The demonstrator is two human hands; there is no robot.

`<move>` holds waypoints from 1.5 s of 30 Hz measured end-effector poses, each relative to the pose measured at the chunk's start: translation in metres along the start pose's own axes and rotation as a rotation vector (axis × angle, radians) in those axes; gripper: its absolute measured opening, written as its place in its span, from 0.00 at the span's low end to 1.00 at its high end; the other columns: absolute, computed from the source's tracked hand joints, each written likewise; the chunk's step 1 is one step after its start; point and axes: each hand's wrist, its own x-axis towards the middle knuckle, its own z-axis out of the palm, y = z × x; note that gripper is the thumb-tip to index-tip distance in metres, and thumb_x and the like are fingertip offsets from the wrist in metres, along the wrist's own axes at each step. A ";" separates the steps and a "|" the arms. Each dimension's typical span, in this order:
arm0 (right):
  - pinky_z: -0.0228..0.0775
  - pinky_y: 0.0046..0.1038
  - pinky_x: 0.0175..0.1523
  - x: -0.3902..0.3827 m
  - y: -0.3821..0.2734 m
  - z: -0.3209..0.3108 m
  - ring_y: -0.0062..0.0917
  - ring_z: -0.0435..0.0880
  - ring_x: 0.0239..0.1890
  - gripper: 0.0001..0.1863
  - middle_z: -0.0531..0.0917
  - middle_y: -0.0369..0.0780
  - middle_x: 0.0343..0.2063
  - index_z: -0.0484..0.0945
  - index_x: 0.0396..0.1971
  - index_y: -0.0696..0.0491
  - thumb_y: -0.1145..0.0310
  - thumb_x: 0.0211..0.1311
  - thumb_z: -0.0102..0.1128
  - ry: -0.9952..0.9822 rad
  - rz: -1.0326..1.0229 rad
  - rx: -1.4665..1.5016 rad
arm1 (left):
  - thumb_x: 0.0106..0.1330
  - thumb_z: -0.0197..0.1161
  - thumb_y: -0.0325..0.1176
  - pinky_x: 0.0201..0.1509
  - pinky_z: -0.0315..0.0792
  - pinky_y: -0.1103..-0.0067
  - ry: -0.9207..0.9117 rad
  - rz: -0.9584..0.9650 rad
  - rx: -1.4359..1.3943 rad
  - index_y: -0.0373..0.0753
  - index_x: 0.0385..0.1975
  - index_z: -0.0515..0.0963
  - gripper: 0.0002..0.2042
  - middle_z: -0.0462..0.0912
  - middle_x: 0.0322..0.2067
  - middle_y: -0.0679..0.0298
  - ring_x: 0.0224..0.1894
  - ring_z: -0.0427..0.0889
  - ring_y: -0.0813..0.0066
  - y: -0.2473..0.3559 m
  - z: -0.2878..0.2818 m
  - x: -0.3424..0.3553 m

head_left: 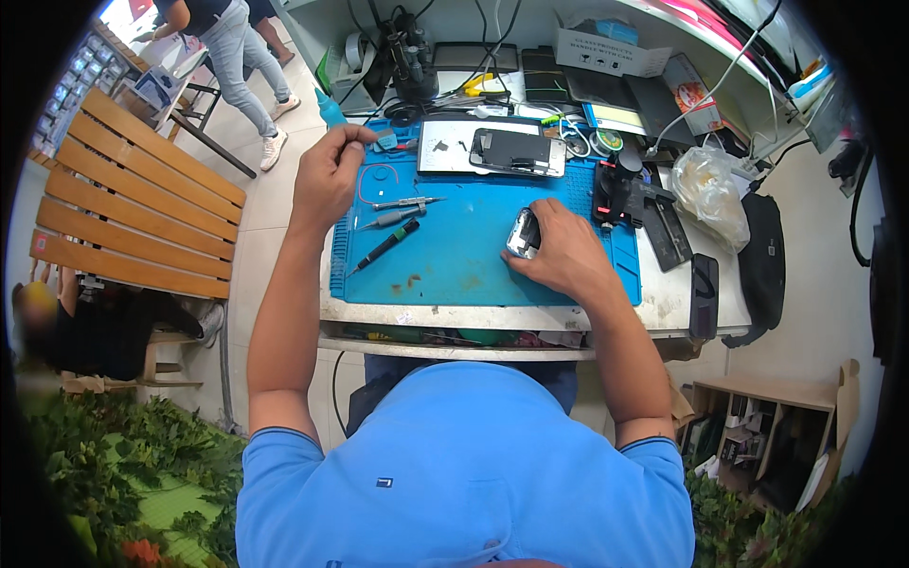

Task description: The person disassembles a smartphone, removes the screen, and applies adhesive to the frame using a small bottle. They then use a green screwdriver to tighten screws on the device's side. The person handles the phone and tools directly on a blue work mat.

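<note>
My right hand [559, 248] grips an opened smartphone [523, 234] by its edges, tilted up over the right half of the blue repair mat [445, 256]. Some of its dark inside shows; my fingers cover the rest. My left hand [329, 175] is raised at the mat's far left corner, fingers curled in and thumb against index. Whatever those fingertips hold, if anything, is too small to see. Just beyond them are a blue bottle [329, 108] and a small blue piece [386, 141]. On the mat's left lie a black-and-green screwdriver [386, 246] and slim grey tools [393, 216].
Behind the mat, a detached phone screen [516, 151] rests on a white-and-black panel [445, 161]. A black clamp-like device [620, 189], a plastic bag [710, 194] and another phone [704, 295] crowd the right side. Cables hang at the back. People are at the left.
</note>
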 end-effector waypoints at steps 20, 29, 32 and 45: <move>0.80 0.47 0.57 0.003 -0.002 -0.004 0.51 0.87 0.51 0.37 0.85 0.51 0.48 0.81 0.55 0.61 0.52 0.53 0.86 -0.008 0.033 0.027 | 0.62 0.60 0.18 0.32 0.66 0.84 -0.144 0.095 0.045 0.35 0.41 0.87 0.11 0.83 0.33 0.67 0.27 0.73 0.87 -0.009 0.018 -0.010; 0.79 0.46 0.61 0.004 0.000 -0.004 0.50 0.87 0.53 0.34 0.85 0.52 0.48 0.81 0.53 0.62 0.53 0.55 0.82 -0.004 0.030 0.059 | 0.62 0.65 0.18 0.29 0.66 0.82 -0.145 0.165 0.100 0.36 0.40 0.87 0.10 0.84 0.34 0.66 0.24 0.71 0.85 -0.010 0.030 -0.022; 0.78 0.47 0.64 0.005 0.003 0.003 0.51 0.86 0.56 0.34 0.85 0.53 0.50 0.80 0.53 0.62 0.52 0.55 0.82 0.034 -0.001 0.065 | 0.65 0.69 0.19 0.30 0.67 0.83 -0.169 0.198 0.112 0.36 0.41 0.87 0.07 0.84 0.35 0.67 0.26 0.73 0.86 -0.007 0.030 -0.026; 0.80 0.47 0.64 0.003 0.009 0.004 0.53 0.87 0.56 0.36 0.85 0.55 0.52 0.81 0.53 0.63 0.51 0.55 0.82 -0.001 0.020 0.051 | 0.72 0.73 0.36 0.55 0.83 0.63 -0.441 0.453 0.347 0.39 0.52 0.91 0.13 0.93 0.46 0.51 0.47 0.92 0.50 0.066 0.205 0.121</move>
